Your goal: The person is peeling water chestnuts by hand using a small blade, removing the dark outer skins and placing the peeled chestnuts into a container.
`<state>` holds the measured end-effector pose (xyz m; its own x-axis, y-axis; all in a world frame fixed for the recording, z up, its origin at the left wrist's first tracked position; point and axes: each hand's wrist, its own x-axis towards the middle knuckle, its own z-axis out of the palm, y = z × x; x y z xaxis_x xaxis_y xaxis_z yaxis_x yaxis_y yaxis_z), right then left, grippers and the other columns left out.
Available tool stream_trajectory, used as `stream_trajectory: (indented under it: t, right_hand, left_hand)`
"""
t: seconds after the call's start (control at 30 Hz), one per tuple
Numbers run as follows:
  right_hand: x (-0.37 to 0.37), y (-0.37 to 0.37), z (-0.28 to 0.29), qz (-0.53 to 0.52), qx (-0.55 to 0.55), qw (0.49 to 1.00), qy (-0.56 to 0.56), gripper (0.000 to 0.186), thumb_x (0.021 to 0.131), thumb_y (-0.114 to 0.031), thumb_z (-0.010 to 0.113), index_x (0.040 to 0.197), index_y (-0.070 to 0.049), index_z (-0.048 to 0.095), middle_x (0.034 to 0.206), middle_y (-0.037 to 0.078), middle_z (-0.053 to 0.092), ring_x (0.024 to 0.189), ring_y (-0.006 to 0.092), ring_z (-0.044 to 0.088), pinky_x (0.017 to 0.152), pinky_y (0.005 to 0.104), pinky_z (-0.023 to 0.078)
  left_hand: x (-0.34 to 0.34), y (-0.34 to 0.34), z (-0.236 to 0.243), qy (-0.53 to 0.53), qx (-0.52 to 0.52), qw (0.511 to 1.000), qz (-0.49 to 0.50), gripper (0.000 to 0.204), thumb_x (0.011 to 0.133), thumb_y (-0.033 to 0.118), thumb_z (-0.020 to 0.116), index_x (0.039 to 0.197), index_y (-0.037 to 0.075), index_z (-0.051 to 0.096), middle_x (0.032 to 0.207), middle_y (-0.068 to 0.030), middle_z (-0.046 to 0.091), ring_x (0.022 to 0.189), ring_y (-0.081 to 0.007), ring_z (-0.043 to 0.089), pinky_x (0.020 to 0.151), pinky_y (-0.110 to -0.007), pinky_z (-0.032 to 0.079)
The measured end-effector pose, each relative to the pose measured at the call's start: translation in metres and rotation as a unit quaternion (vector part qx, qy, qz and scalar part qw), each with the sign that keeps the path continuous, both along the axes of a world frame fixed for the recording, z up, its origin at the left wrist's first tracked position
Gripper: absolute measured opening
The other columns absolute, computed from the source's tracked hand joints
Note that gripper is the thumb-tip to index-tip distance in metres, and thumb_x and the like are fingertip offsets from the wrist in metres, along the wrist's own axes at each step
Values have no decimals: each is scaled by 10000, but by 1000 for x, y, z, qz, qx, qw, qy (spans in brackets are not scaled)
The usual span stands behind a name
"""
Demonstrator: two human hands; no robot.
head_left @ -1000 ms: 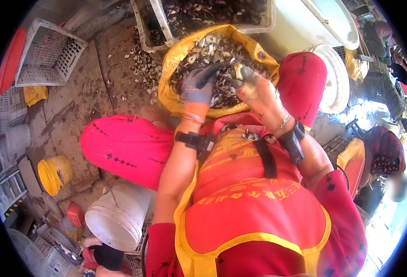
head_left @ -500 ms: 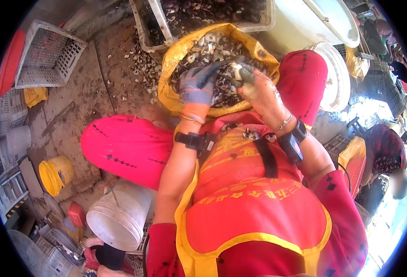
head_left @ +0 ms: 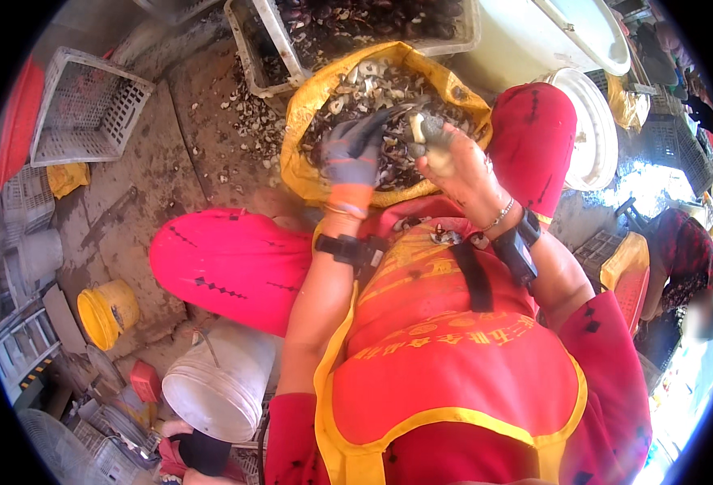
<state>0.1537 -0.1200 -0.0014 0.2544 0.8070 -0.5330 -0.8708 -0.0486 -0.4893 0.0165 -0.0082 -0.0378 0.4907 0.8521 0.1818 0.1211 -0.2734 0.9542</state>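
Across the brown floor (head_left: 142, 190) to your left lie scattered shell bits; ahead on the right stands a large white tub (head_left: 514, 52), and beside it a grey plastic crate (head_left: 284, 44) holds dark shellfish. Right in front of you, the yellow sack (head_left: 294, 149) stands with its wide mouth open, heaped with shell fragments (head_left: 368, 74), and a white bucket (head_left: 605, 153) sits beyond your right knee (head_left: 538, 113). Over the sack, your gloved left hand (head_left: 350, 158) is bent, fingers drawn together toward the other; you cannot tell from this view whether it grips anything. Your right hand (head_left: 453, 162) is narrowed in a pinch, holding a small pale piece (head_left: 418, 128) over the right half of the sack's mouth. Pinch it firmly but well back, leaving its end free for the left hand, and work in short strokes away from your right thumb, low enough that scraps drop inside the rim. Mind the crate's near edge, close behind the sack's far rim; the tub and bucket crowd your right, so swing wider to the left.
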Motion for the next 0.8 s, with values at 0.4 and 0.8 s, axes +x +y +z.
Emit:
stream_trajectory:
  t: [0.4, 0.8]
  right_hand:
    - [-13, 9, 15, -76, -37, 993, 77, 205, 989, -128, 377, 1122, -90, 529, 1072, 68, 621, 892, 196, 602, 664, 334, 542]
    - [-15, 12, 15, -85, -55, 995, 12, 282, 922, -57, 407, 1167, -89, 545, 1112, 64, 616, 860, 169, 570, 627, 297, 503]
  left_hand:
    - [-3, 1, 14, -32, 81, 996, -13, 289, 813, 43, 650, 1067, 161, 722, 943, -72, 651, 882, -219, 605, 818, -322, 476]
    - [-5, 5, 4, -23, 14, 999, -30, 259, 790, 62, 677, 1035, 132, 722, 948, -79, 643, 869, -259, 593, 807, -352, 487]
